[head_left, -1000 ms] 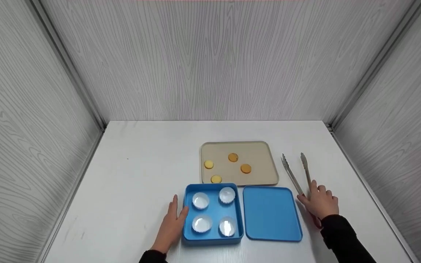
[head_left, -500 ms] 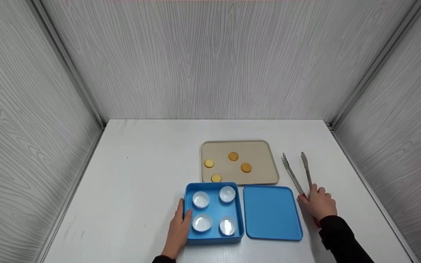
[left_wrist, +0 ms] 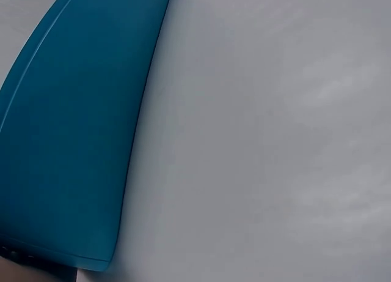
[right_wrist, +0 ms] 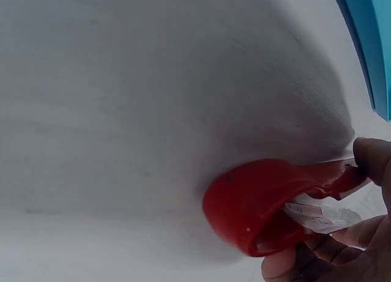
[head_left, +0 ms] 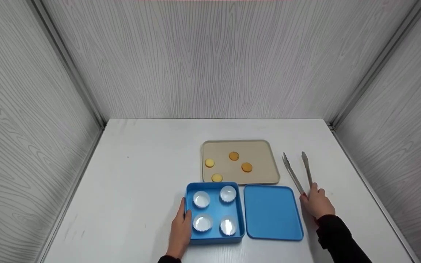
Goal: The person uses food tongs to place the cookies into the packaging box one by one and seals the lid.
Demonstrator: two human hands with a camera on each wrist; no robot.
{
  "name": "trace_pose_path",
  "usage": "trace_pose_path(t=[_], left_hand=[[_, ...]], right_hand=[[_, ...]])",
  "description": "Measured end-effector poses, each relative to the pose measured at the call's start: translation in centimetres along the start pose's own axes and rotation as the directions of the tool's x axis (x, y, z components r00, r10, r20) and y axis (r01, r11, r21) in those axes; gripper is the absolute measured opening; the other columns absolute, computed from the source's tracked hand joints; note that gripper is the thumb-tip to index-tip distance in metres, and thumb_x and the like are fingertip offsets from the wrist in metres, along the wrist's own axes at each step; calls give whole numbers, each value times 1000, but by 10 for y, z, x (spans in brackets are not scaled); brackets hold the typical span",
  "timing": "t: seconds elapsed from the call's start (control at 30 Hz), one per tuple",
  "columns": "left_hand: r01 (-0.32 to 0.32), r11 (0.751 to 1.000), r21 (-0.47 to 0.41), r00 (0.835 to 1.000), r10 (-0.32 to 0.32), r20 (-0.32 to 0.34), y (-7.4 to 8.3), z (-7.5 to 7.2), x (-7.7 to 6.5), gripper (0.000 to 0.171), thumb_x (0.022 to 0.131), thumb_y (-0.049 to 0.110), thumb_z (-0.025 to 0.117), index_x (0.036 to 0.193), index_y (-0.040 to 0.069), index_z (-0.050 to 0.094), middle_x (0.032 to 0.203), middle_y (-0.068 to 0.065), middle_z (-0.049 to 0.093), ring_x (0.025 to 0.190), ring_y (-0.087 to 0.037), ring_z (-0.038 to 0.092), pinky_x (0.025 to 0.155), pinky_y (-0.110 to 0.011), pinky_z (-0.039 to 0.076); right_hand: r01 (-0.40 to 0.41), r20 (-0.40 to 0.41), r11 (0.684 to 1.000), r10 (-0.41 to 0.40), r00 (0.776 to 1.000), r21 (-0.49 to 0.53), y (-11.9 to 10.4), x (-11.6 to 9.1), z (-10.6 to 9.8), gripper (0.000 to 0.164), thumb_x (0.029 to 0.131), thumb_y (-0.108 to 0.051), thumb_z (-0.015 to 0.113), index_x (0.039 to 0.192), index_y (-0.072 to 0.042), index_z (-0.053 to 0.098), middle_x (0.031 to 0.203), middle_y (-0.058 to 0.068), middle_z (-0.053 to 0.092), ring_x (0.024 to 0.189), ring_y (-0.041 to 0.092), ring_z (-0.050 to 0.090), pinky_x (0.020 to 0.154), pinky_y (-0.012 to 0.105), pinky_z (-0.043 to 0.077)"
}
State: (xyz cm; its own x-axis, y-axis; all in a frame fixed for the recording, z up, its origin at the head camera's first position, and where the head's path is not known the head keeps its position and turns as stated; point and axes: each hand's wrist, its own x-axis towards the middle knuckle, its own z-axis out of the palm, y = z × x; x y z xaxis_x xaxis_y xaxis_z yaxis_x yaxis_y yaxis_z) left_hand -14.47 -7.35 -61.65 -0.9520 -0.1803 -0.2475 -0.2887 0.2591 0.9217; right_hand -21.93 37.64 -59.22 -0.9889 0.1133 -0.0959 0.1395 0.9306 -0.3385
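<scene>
My left hand [head_left: 180, 232] holds the left side of a shallow blue box [head_left: 214, 241], fingers along its outer wall and thumb at the rim. Several white paper baking cups, among them one at the front left [head_left: 202, 223], stand inside the box. In the left wrist view a blue side wall [left_wrist: 79, 129] of the box fills the left part, with a bit of the hand low in the corner. My right hand [head_left: 319, 204] grips a pair of tongs [head_left: 293, 175] by the handle, their metal arms spread apart on the table. Up close, the red handle [right_wrist: 250, 205] loops out beside curled fingers.
A blue lid [head_left: 272, 212] lies flat between box and tongs. Behind the box is a beige tray [head_left: 261, 157] with two brown round cookies [head_left: 246, 167] and two yellow ones [head_left: 209, 163]. Grey wood-grain walls enclose the white table on three sides.
My left hand has moved right, from beside the box to holding its left wall. The right hand has shifted slightly on the tongs' handle, while the tongs stay spread.
</scene>
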Motion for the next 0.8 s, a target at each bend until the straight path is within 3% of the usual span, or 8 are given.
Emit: trace_pose_path(t=[0.23,0.37,0.57,0.8], left_hand=[[-26,1000,9,999,26,-19,-6,2,-1,58,111,23,38,163,4,22,168,-14,25,154,-34,23,123,-55,25],[-55,998,6,998,55,-32,-8,2,-2,57,110,22,37,162,3,23,167,-14,26,154,-33,24,123,-54,26],[-52,999,11,998,53,-27,-8,3,-3,57,111,23,37,162,3,23,167,-14,26,155,-34,22,123,-55,24],[-34,999,12,999,35,-29,-8,3,-2,57,111,26,37,162,4,23,168,-13,25,155,-34,22,123,-55,24]], right_hand=[[6,-51,1000,-6,999,16,2,2,5,52,99,-19,58,128,19,38,103,39,49,68,41,61,58,55,53],[7,-86,998,-2,996,61,2,4,8,40,100,-18,55,120,15,44,107,37,47,64,37,59,54,51,51],[29,-179,992,-7,984,123,-1,2,3,25,102,-15,52,107,10,48,104,33,45,62,40,57,54,56,49],[168,-303,983,-137,943,78,-17,-4,-15,35,99,-19,64,119,9,55,101,28,51,66,36,57,54,54,50]])
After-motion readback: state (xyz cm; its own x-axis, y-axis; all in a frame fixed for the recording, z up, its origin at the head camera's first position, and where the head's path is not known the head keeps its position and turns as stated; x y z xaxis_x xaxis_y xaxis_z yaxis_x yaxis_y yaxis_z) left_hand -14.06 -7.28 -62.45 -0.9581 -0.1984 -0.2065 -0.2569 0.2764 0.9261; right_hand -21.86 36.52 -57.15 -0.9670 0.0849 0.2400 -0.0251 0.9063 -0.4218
